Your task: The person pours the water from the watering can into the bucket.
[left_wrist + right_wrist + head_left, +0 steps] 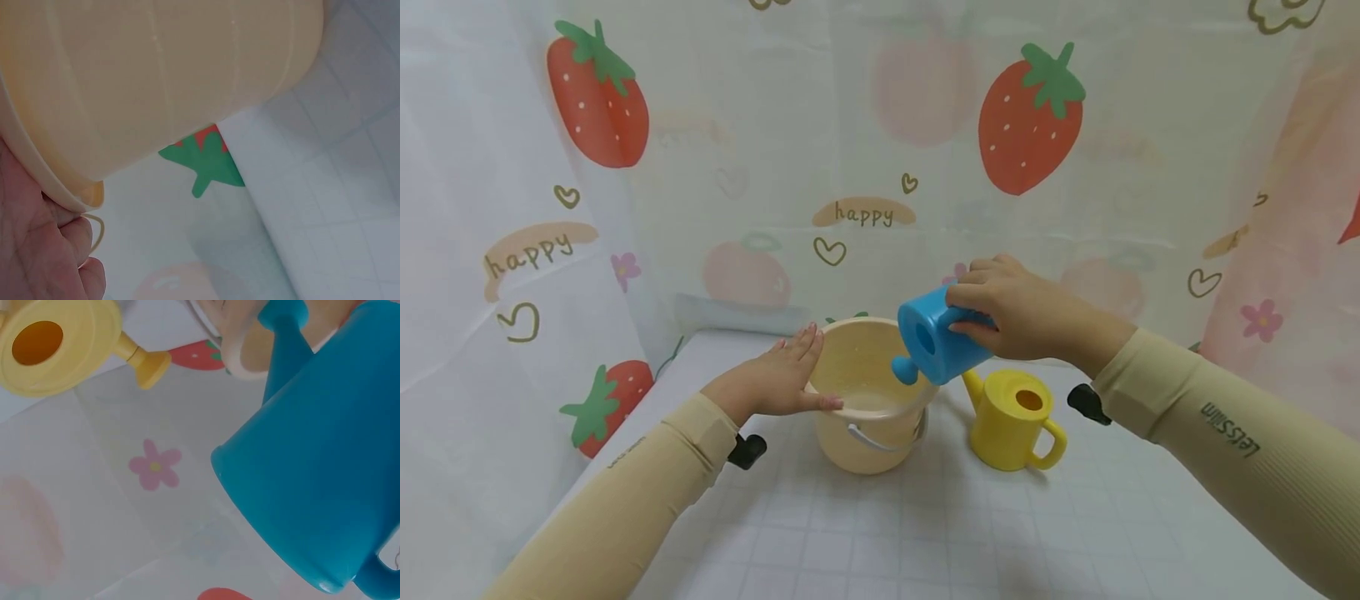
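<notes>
My right hand (1011, 308) grips a blue watering can (951, 354) by its handle. The can is tilted, its spout head (904, 370) pointing down over the mouth of a cream bucket (867, 442). My left hand (782, 375) rests on the bucket's left rim with straight fingers and the thumb along the near side. In the left wrist view, part of that hand (37, 244) touches the rim beside the bucket's wall (162, 75). The right wrist view shows the blue can (312, 469) close up; the holding fingers are outside that view.
A yellow watering can (1007, 425) stands upright on the table right of the bucket, its spout toward the bucket. The bucket's white handle (876, 442) hangs on its near side. A white gridded cloth (880, 533) covers the table, and a strawberry-print curtain (760, 167) hangs behind.
</notes>
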A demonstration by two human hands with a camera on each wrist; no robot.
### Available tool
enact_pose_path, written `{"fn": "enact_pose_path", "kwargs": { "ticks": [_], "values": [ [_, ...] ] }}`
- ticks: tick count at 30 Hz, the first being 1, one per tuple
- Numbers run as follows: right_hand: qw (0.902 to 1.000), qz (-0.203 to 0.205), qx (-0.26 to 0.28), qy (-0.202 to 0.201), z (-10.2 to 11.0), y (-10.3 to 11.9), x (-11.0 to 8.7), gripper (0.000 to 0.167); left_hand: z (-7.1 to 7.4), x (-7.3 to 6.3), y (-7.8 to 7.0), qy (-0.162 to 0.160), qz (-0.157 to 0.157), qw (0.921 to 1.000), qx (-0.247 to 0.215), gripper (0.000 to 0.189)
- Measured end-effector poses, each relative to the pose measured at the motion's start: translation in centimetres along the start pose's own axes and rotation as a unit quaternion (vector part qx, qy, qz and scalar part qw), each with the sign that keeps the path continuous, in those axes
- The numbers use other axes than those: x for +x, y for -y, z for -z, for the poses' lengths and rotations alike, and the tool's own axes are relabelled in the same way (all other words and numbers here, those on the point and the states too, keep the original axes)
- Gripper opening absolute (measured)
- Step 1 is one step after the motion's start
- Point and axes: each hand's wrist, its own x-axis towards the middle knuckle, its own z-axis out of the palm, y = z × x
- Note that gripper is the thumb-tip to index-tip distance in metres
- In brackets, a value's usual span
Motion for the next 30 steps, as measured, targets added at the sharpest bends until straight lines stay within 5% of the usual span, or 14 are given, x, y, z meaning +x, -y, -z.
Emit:
{"fn": "enact_pose_path", "kwargs": {
  "ticks": [30],
  "values": [
    [0.9997,0.002,-0.001,-0.024,-0.42,-0.33,-0.33,0.015,0.05,0.01,0.00,-0.002,-0.002,1.0000,0.001,0.113]
  ]
}}
